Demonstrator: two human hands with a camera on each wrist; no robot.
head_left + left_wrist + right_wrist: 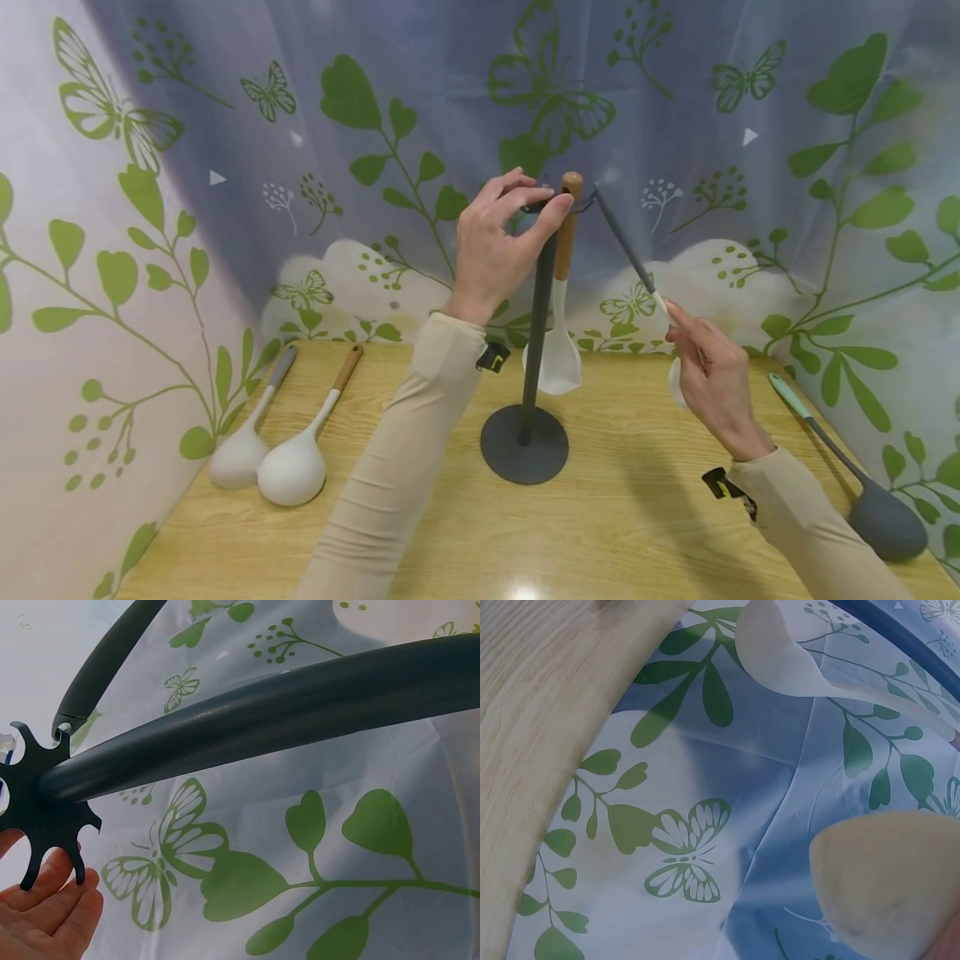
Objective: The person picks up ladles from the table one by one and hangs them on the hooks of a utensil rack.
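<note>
A dark utensil stand [534, 367] has a round base and a notched hook disc [37, 784] on top. My left hand [501, 233] pinches the disc's edge between thumb and fingers. Gripped by its white shaft in my right hand [708, 379] is a kitchen utensil with a grey handle [626, 240]. That handle slants up to the disc, its end right at one hook in the left wrist view. The utensil's white head [885, 885] is largely hidden behind the hand in the head view. A white turner [558, 358] with a wooden handle hangs from the disc.
Two white ladles, one grey-handled [238, 457] and one wooden-handled [292, 471], lie at the table's left. On the right lies a dark grey ladle [888, 521] with a mint handle end. A patterned curtain [420, 50] stands behind the wooden table [585, 533].
</note>
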